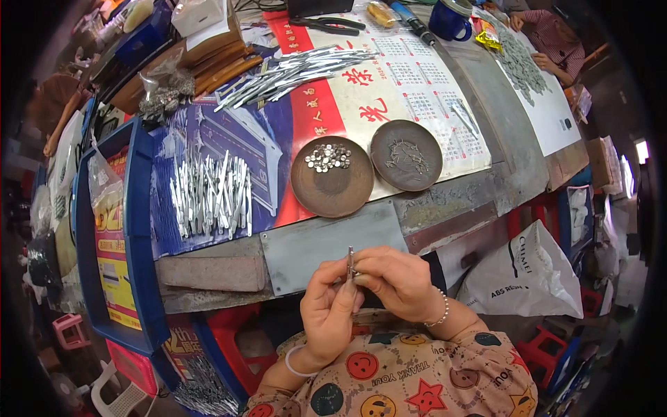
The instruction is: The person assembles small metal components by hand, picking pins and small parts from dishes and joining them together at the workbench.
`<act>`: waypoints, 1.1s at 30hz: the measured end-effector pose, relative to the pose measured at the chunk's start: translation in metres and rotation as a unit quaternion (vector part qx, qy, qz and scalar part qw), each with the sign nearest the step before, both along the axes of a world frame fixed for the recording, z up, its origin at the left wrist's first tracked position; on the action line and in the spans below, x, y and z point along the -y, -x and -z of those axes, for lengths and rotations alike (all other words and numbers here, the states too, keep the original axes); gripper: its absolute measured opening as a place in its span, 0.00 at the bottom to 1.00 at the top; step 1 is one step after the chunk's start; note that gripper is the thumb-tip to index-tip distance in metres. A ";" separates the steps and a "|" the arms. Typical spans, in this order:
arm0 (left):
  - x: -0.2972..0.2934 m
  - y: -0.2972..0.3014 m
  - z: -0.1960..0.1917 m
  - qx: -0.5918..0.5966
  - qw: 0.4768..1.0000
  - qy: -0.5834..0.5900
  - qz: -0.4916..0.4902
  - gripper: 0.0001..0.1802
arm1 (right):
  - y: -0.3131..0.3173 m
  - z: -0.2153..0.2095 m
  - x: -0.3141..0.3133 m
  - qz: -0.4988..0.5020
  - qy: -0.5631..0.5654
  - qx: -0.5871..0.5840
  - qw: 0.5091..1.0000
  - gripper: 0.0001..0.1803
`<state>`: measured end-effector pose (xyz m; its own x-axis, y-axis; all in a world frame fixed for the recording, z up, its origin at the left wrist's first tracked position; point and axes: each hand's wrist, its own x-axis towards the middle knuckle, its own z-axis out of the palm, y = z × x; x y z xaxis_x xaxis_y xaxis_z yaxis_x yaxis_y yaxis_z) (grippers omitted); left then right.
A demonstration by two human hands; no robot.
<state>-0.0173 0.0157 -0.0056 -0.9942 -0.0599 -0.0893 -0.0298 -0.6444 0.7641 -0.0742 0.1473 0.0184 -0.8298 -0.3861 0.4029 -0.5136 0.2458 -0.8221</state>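
Observation:
Close to the table's front edge, my left hand [326, 316] pinches a thin metal strip [350, 254] upright between thumb and fingers. My right hand [399, 281] meets it from the side, its fingertips pressed together against the strip; whatever small piece they hold is hidden. Beyond my hands lies a round brown dish [332, 194] with small shiny discs [326, 158] in it. A second brown dish [424, 179], just to its right, contains thin pins [406, 156]. On the left is a pile of flat metal strips [212, 198], and a longer heap of strips [295, 75] lies farther back.
A blue tray [144, 243] stands at the left edge. Pliers [330, 26] and a blue mug [450, 19] are at the back. At the far right, another person [556, 45] sits by a spread of small grey pieces [521, 66]. A white sack [521, 278] stands lower right.

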 end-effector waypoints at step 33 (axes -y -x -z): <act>0.008 0.000 0.002 -0.051 0.996 0.053 0.048 0.15 | 0.004 0.005 -0.008 -0.054 0.114 0.215 0.968 0.06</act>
